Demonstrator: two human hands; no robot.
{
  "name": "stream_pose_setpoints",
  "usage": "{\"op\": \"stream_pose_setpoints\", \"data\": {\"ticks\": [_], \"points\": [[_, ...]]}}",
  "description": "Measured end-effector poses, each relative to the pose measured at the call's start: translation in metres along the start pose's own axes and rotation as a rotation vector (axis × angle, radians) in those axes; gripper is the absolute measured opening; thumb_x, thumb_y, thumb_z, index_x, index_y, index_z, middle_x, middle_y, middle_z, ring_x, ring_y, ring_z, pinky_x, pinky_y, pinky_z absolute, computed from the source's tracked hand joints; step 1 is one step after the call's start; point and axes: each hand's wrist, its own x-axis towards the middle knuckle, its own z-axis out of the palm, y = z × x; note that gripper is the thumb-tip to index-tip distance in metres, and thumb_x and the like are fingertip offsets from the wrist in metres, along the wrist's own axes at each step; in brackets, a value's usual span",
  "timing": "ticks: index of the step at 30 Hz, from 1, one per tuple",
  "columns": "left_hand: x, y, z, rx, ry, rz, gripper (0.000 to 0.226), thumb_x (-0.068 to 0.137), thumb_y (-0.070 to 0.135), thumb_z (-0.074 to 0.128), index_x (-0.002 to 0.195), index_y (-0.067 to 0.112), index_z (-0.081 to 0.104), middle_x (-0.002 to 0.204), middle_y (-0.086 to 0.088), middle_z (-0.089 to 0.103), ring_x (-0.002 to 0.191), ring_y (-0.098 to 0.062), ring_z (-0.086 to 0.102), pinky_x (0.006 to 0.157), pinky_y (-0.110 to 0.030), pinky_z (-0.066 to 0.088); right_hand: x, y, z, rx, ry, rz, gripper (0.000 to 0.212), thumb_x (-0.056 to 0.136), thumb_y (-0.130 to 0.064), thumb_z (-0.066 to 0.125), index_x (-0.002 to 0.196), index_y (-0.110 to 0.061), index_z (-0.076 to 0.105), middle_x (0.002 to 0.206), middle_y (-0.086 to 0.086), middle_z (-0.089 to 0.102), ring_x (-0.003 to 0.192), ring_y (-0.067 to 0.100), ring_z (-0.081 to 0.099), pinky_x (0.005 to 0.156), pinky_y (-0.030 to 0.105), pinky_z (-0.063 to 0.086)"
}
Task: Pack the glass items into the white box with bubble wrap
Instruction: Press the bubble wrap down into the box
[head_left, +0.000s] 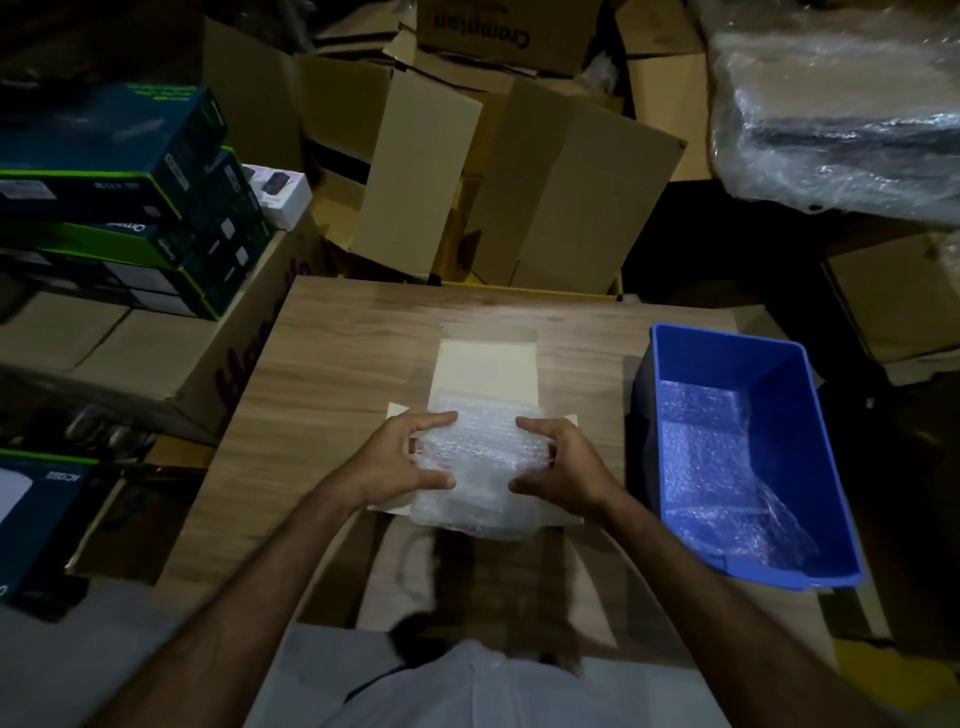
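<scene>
An open white box (485, 366) lies on the wooden table (332, 374), its lid flap folded away from me and side flaps spread. Over the box sits a bundle of bubble wrap (480, 467); whatever is inside it is hidden. My left hand (408, 457) grips the bundle's left side, fingers curled over its top edge. My right hand (558, 465) grips its right side the same way. The bundle's near end hangs over the box's front edge.
A blue plastic bin (779, 374) with more bubble wrap (722, 483) inside stands at the table's right. Stacked dark retail boxes (119, 197) and brown cartons (519, 197) crowd the left and back. A plastic-wrapped bundle (841, 109) sits at the back right.
</scene>
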Motion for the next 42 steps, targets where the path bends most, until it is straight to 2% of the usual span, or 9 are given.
{"op": "stream_pose_setpoints", "data": {"ticks": [6,11,15,21,25,28,31,37,42], "points": [[0.007,-0.008,0.014,0.391,0.219,0.166,0.070,0.075,0.014,0.087,0.139,0.026,0.061,0.104,0.010,0.050,0.092,-0.003,0.053,0.087,-0.021,0.052,0.003,0.010,0.013,-0.422,0.120,-0.381,0.057,0.079,-0.001,0.080,0.132,-0.013,0.063,0.120,-0.002,0.043,0.103,0.012,0.052,0.084,0.011,0.048],[-0.004,-0.021,0.026,0.674,0.290,0.254,0.052,0.088,0.011,0.071,0.138,0.020,0.060,0.109,-0.002,0.052,0.090,-0.014,0.056,0.075,-0.029,0.055,-0.002,0.014,0.023,-0.680,0.187,-0.407,0.042,0.086,-0.010,0.068,0.127,-0.019,0.067,0.141,0.016,0.047,0.101,0.019,0.062,0.077,0.027,0.059],[-0.015,-0.035,0.037,0.859,0.104,0.191,0.052,0.095,0.044,0.060,0.141,0.022,0.052,0.126,-0.006,0.046,0.112,-0.021,0.048,0.094,-0.035,0.047,-0.009,0.037,0.030,-0.805,0.069,-0.272,0.055,0.094,-0.045,0.042,0.140,-0.019,0.057,0.157,0.013,0.035,0.137,0.027,0.043,0.112,0.040,0.041],[-0.024,-0.047,0.043,0.885,0.028,0.087,0.070,0.101,0.065,0.014,0.148,0.024,0.046,0.149,-0.011,0.039,0.137,-0.029,0.033,0.114,-0.048,0.025,-0.014,0.050,0.035,-0.942,0.061,-0.268,0.045,0.101,-0.047,0.037,0.104,-0.025,0.075,0.156,0.017,0.042,0.137,0.032,0.042,0.112,0.043,0.034],[-0.012,-0.036,0.042,0.858,0.173,0.101,0.037,0.099,0.043,0.051,0.132,0.029,0.061,0.142,-0.004,0.039,0.129,-0.025,0.035,0.105,-0.043,0.029,-0.009,0.042,0.042,-0.962,0.126,-0.280,0.023,0.094,-0.038,0.063,0.090,-0.019,0.077,0.154,0.017,0.044,0.130,0.031,0.047,0.103,0.047,0.043],[-0.003,-0.027,0.043,0.924,0.080,0.069,0.057,0.090,0.046,0.065,0.143,0.027,0.051,0.143,-0.003,0.034,0.126,-0.024,0.034,0.105,-0.040,0.031,-0.004,0.041,0.049,-0.833,0.139,-0.303,0.035,0.096,-0.021,0.061,0.129,-0.009,0.063,0.146,0.016,0.049,0.125,0.030,0.049,0.103,0.047,0.046],[0.007,-0.025,0.046,1.007,-0.035,0.036,0.080,0.089,0.048,0.068,0.155,0.022,0.031,0.151,-0.005,0.030,0.131,-0.026,0.034,0.109,-0.039,0.032,0.001,0.044,0.061,-0.787,0.008,-0.220,0.058,0.075,-0.001,0.082,0.127,0.010,0.060,0.135,0.034,0.056,0.110,0.048,0.062,0.093,0.058,0.053],[0.019,-0.026,0.046,1.162,-0.174,-0.002,0.096,0.085,0.047,0.073,0.159,0.014,0.020,0.160,-0.015,0.023,0.144,-0.033,0.028,0.117,-0.043,0.024,0.006,0.035,0.058,-0.831,-0.083,-0.126,0.090,0.092,-0.023,0.071,0.160,-0.006,0.015,0.165,0.031,0.000,0.152,0.044,0.016,0.123,0.050,0.020],[0.024,-0.032,0.056,1.217,-0.122,0.019,0.098,0.062,0.040,0.087,0.145,0.006,0.047,0.138,-0.018,0.053,0.118,-0.035,0.057,0.104,-0.046,0.043,0.018,0.035,0.054,-0.835,-0.141,-0.081,0.089,0.097,-0.026,0.063,0.161,-0.009,0.004,0.166,0.029,-0.005,0.154,0.037,0.011,0.125,0.042,0.015]]}}
